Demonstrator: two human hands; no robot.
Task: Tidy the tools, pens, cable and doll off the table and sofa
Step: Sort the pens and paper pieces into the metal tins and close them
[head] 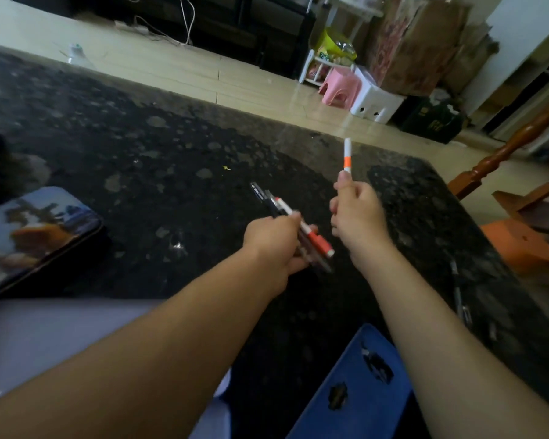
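Orange-banded and white, a single pen point(347, 156) stands out of the top of our right hand point(357, 217); the fingers are curled into a fist round its lower end, thumb and forefinger pinching just under the orange band, and the shaft points up and away from us, slightly tilted; its lower end is hidden inside the fist. Just beside it, apart by a narrow gap, our left hand point(274, 240) is closed round a bundle of pens point(298, 226); dark tips poke out past the knuckles toward the upper left, while an orange-and-white barrel and a brownish one stick out at the lower right, toward the other wrist. Both hands are over the dark speckled stone table point(140, 153); we cannot tell whether the bundle touches it. Near the table's right edge lie some slim dark things point(458, 299), too dim to name; at the left edge sits a picture-printed tin point(35, 236); a blue panel point(362, 391) lies at the near edge under our right forearm. Beyond the table, on the pale floor, are a pink stool point(341, 88) and a white stool point(374, 103) touching it; an orange stool point(517, 245) is off to the right.
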